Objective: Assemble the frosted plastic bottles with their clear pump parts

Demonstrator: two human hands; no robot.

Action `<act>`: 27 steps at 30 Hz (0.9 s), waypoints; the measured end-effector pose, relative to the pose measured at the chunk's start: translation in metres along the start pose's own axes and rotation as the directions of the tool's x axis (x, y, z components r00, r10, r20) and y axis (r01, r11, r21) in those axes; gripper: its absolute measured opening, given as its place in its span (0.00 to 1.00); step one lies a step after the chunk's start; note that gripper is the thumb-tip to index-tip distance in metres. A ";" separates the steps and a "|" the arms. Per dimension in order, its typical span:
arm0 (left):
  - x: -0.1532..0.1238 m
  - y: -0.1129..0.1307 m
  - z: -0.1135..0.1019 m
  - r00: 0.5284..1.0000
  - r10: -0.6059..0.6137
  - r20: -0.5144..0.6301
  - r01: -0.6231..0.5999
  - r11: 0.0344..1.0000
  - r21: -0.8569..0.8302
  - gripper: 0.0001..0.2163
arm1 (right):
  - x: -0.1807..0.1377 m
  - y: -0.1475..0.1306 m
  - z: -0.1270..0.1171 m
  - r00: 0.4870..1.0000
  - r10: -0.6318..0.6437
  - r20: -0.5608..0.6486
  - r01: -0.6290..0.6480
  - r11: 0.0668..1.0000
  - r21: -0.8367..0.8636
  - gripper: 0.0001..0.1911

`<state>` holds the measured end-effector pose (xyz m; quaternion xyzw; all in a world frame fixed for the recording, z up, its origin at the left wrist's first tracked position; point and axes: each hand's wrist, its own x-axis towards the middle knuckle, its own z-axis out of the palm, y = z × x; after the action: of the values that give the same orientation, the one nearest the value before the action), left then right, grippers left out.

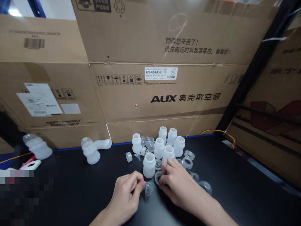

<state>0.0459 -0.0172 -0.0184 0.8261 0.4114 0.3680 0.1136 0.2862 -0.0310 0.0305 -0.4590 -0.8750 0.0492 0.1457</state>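
Observation:
My left hand [128,191] is curled in a pinch, its fingertips on a small clear plastic cap [149,187] lying on the black table [70,191]. My right hand [178,182] rests curled just right of it, fingertips on a clear ring-shaped part [158,177]; a ring is on one finger. Directly beyond both hands stands a cluster of several small white plastic bottles [162,147], the nearest one [149,165] between my two hands. Clear rings and caps [189,155] lie scattered to the right of the cluster.
Two assembled white pieces lie at the left: one with a side spout [92,150] and one further left [37,147]. Large cardboard boxes [164,94] wall the table's back. A black post [254,66] slants at the right. Red and yellow wires [223,132] run along the back edge.

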 end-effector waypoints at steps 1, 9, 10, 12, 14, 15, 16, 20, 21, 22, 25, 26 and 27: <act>0.000 0.000 0.000 1.000 -0.016 0.000 0.016 0.999 -0.041 0.11 | -0.001 -0.002 -0.001 1.000 -0.011 -0.006 0.011 0.999 0.040 0.08; -0.002 0.003 -0.002 0.987 -0.153 -0.048 0.124 0.919 -0.375 0.18 | -0.010 -0.021 -0.015 0.993 -0.068 -0.100 0.102 0.917 0.385 0.04; -0.003 0.005 -0.002 0.984 -0.170 -0.055 0.134 0.905 -0.403 0.19 | -0.010 -0.022 -0.014 0.993 -0.063 -0.098 0.099 0.903 0.418 0.05; -0.005 0.008 -0.003 0.974 -0.219 -0.053 0.171 0.871 -0.461 0.19 | -0.008 -0.025 -0.012 0.995 -0.053 -0.083 0.087 0.879 0.470 0.06; -0.007 0.013 -0.003 0.962 -0.273 -0.012 0.224 0.813 -0.537 0.20 | -0.005 -0.028 -0.011 0.996 -0.049 -0.070 0.078 0.856 0.510 0.07; -0.008 0.015 -0.002 0.953 -0.303 0.019 0.258 0.774 -0.578 0.20 | -0.004 -0.030 -0.010 0.997 -0.045 -0.069 0.075 0.844 0.531 0.07; -0.008 0.017 0.000 0.941 -0.336 0.050 0.295 0.734 -0.612 0.21 | -0.002 -0.031 -0.008 0.997 -0.041 -0.071 0.074 0.829 0.554 0.07; -0.009 0.023 0.005 0.908 -0.401 0.121 0.374 0.646 -0.665 0.20 | -0.001 -0.028 0.013 0.997 0.028 -0.073 0.027 0.752 0.659 0.06; -0.009 0.024 0.006 0.913 -0.389 0.123 0.367 0.649 -0.666 0.19 | -0.002 -0.026 0.021 0.995 0.065 -0.073 0.002 0.731 0.682 0.07; -0.009 0.024 0.007 0.920 -0.374 0.120 0.354 0.658 -0.664 0.19 | -0.002 -0.024 0.029 0.992 0.102 -0.073 -0.022 0.710 0.704 0.09; -0.009 0.022 0.007 0.930 -0.356 0.093 0.329 0.691 -0.644 0.19 | -0.005 -0.020 0.046 0.984 0.163 -0.072 -0.054 0.661 0.748 0.29; -0.009 0.020 0.007 0.932 -0.353 0.088 0.325 0.700 -0.636 0.19 | -0.006 -0.020 0.046 0.982 0.173 -0.071 -0.061 0.658 0.751 0.37; -0.009 0.018 0.006 0.933 -0.347 0.090 0.323 0.706 -0.630 0.19 | -0.007 -0.021 0.045 0.982 0.177 -0.065 -0.070 0.664 0.744 0.41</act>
<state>0.0575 -0.0352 -0.0184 0.6432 0.4076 0.4727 0.4435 0.2602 -0.0467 -0.0093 -0.4212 -0.7354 0.3781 0.3725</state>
